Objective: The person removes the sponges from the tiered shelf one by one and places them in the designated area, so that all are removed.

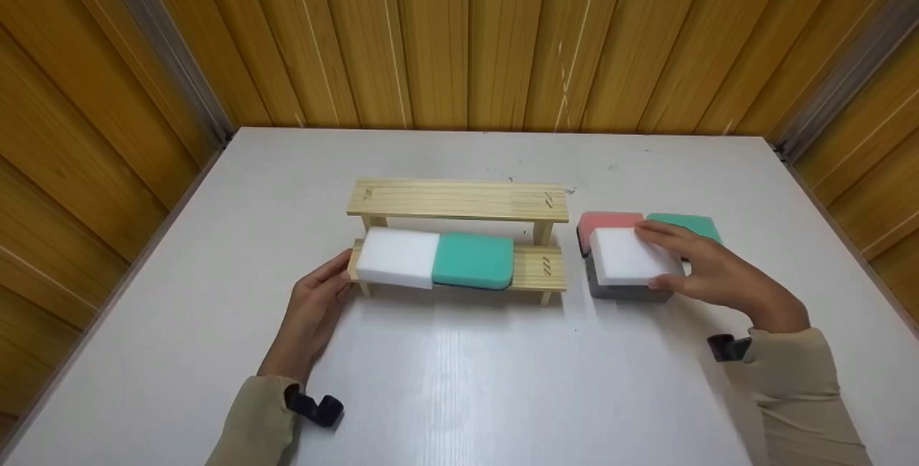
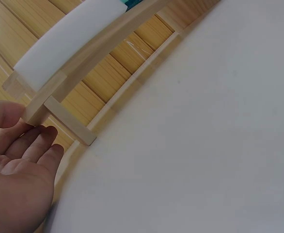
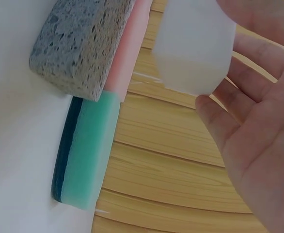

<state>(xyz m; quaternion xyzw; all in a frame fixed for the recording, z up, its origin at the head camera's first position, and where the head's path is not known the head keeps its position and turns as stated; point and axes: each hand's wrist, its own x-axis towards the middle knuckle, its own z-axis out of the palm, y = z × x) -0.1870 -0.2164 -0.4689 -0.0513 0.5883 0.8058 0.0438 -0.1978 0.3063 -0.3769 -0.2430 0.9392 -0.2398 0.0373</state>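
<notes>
Step, as judged: block pickup. Right hand [image 1: 718,276] pinches a white block [image 1: 628,256] just above the gray sponge [image 1: 630,294]; left hand [image 1: 314,304] pinches the wooden rack [image 1: 459,200] at its lower-step end, probably steadying it. Next move likely calls for a level carry rackward.

Left hand [image 2: 21,179] pinching a wooden shelf [image 2: 88,60] by its end | white block [image 2: 69,43] atop, just past the grip | green corner [image 2: 130,4] farther along | leg [image 2: 70,121] near the fingertips | white tabletop [image 2: 195,116] stretching beyond
</notes>
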